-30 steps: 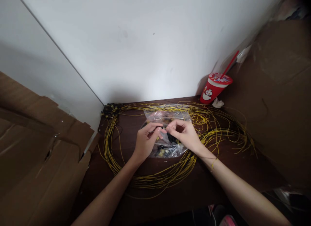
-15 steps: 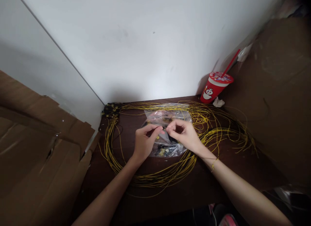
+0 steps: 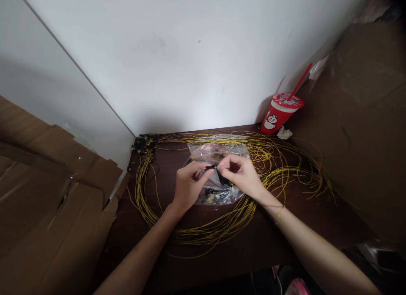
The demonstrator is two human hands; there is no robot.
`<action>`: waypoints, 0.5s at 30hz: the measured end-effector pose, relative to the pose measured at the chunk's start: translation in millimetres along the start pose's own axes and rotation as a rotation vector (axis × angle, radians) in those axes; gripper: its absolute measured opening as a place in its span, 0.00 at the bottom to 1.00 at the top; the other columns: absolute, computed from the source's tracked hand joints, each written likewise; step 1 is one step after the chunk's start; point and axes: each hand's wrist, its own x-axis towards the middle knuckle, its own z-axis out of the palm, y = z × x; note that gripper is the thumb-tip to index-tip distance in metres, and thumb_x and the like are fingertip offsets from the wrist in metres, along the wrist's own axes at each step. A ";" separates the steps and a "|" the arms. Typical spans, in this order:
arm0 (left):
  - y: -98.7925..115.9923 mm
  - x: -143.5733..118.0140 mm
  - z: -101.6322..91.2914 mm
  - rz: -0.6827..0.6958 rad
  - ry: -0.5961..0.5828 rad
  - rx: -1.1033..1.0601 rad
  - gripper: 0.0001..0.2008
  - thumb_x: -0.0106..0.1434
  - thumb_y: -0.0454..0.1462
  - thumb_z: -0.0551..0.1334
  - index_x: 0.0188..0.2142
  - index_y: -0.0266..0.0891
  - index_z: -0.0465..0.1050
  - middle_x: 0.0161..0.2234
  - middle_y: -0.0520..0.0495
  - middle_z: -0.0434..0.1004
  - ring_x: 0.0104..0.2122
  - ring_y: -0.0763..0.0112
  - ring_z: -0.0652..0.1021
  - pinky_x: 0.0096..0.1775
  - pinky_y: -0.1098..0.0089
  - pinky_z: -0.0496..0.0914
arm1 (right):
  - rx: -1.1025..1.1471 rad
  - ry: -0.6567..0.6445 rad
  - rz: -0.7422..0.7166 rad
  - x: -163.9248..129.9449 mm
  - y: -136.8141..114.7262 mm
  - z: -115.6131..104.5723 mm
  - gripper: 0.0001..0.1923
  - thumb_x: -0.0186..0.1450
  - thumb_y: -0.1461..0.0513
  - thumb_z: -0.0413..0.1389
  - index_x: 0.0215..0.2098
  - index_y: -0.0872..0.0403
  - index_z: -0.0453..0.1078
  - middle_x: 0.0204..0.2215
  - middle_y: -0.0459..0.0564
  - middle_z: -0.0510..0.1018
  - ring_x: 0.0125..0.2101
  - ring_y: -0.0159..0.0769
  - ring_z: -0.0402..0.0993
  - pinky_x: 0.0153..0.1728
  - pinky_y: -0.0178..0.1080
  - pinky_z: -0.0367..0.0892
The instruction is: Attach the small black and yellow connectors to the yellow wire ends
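The left hand [image 3: 187, 187] and right hand [image 3: 242, 176] are pinching together one small black part [image 3: 212, 167] above a plastic bag [image 3: 218, 159]; yellow wires [image 3: 203, 233] are circling them, and a red cup [image 3: 279, 115] is standing behind.

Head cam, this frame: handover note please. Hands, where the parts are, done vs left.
Left hand: thumb and fingertips pinched on a small black part.
Right hand: pinched on the same part from the other side; both hands meet above the clear plastic bag.
The bag lies on the dark table and holds more small black and yellow parts.
Yellow wires lie in a big loop around the bag; a cluster of black and yellow ends sits at the table's far left corner.
Red cup with straw at the far right.
Done: cannot tell a count.
Left: the part in hand; more parts in the bag.
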 end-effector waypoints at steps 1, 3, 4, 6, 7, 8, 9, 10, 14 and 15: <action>0.2 0.0 0.0 0.002 0.000 0.003 0.03 0.56 0.36 0.65 0.30 0.38 0.76 0.16 0.58 0.57 0.18 0.79 0.59 0.23 0.75 0.56 | -0.001 0.000 -0.001 0.0 -0.1 0.2 0.03 0.56 0.64 0.56 0.24 0.56 0.69 0.20 0.43 0.67 0.23 0.27 0.61 0.25 0.33 0.58; 0.8 0.1 0.2 0.010 0.002 0.006 0.03 0.56 0.35 0.64 0.30 0.38 0.76 0.16 0.58 0.57 0.18 0.80 0.59 0.23 0.75 0.56 | -0.005 0.000 -0.002 0.0 0.1 0.5 0.03 0.55 0.65 0.56 0.24 0.56 0.69 0.21 0.43 0.68 0.23 0.27 0.62 0.26 0.33 0.58; 1.1 0.2 0.3 0.016 0.003 0.006 0.03 0.57 0.35 0.64 0.30 0.38 0.76 0.17 0.58 0.57 0.18 0.79 0.59 0.23 0.75 0.56 | -0.008 0.000 -0.003 0.1 0.2 0.5 0.03 0.55 0.65 0.56 0.24 0.56 0.69 0.21 0.43 0.68 0.23 0.27 0.62 0.26 0.33 0.58; 1.6 0.5 0.4 0.029 0.004 0.005 0.02 0.57 0.35 0.64 0.29 0.38 0.75 0.17 0.58 0.58 0.18 0.79 0.60 0.23 0.75 0.56 | -0.013 0.001 -0.003 0.1 0.4 0.5 0.02 0.55 0.65 0.56 0.24 0.56 0.69 0.21 0.43 0.68 0.24 0.27 0.62 0.26 0.33 0.59; 1.7 0.6 0.3 0.036 0.002 0.007 0.02 0.57 0.35 0.64 0.29 0.38 0.75 0.17 0.58 0.58 0.18 0.79 0.60 0.23 0.75 0.56 | -0.014 0.002 -0.003 0.2 0.4 0.4 0.02 0.55 0.65 0.56 0.25 0.56 0.69 0.21 0.43 0.68 0.24 0.27 0.62 0.26 0.33 0.59; 1.9 0.6 0.3 0.045 0.000 0.012 0.02 0.57 0.35 0.64 0.29 0.38 0.75 0.18 0.58 0.58 0.19 0.79 0.60 0.23 0.75 0.57 | -0.014 0.002 -0.003 0.2 0.3 0.3 0.02 0.55 0.65 0.56 0.25 0.56 0.69 0.21 0.43 0.68 0.24 0.27 0.62 0.26 0.33 0.59; 2.0 0.6 0.3 0.058 -0.003 0.018 0.02 0.57 0.35 0.64 0.29 0.38 0.75 0.18 0.57 0.59 0.19 0.79 0.61 0.24 0.75 0.57 | -0.013 0.002 -0.003 0.1 0.1 0.2 0.02 0.56 0.65 0.56 0.25 0.56 0.68 0.21 0.43 0.68 0.23 0.27 0.62 0.26 0.33 0.59; 2.0 0.4 0.3 0.075 -0.005 0.026 0.02 0.57 0.35 0.64 0.29 0.38 0.75 0.18 0.57 0.59 0.19 0.78 0.61 0.24 0.75 0.57 | -0.014 0.001 -0.005 0.1 -0.1 0.1 0.03 0.56 0.65 0.55 0.25 0.56 0.68 0.21 0.43 0.67 0.23 0.27 0.62 0.26 0.33 0.59; 1.4 -0.6 0.6 0.153 -0.003 0.068 0.03 0.58 0.34 0.63 0.28 0.37 0.74 0.18 0.57 0.58 0.20 0.78 0.62 0.25 0.75 0.58 | -0.071 -0.007 -0.031 -0.3 -0.8 -0.2 0.03 0.56 0.65 0.55 0.25 0.56 0.68 0.21 0.43 0.68 0.23 0.27 0.62 0.25 0.32 0.58; 1.2 -0.8 0.7 0.170 -0.001 0.083 0.03 0.58 0.34 0.63 0.29 0.37 0.73 0.19 0.57 0.59 0.20 0.78 0.62 0.25 0.75 0.58 | -0.095 -0.007 -0.044 -0.4 -0.9 -0.4 0.03 0.56 0.66 0.55 0.25 0.56 0.68 0.21 0.43 0.69 0.23 0.27 0.63 0.25 0.32 0.59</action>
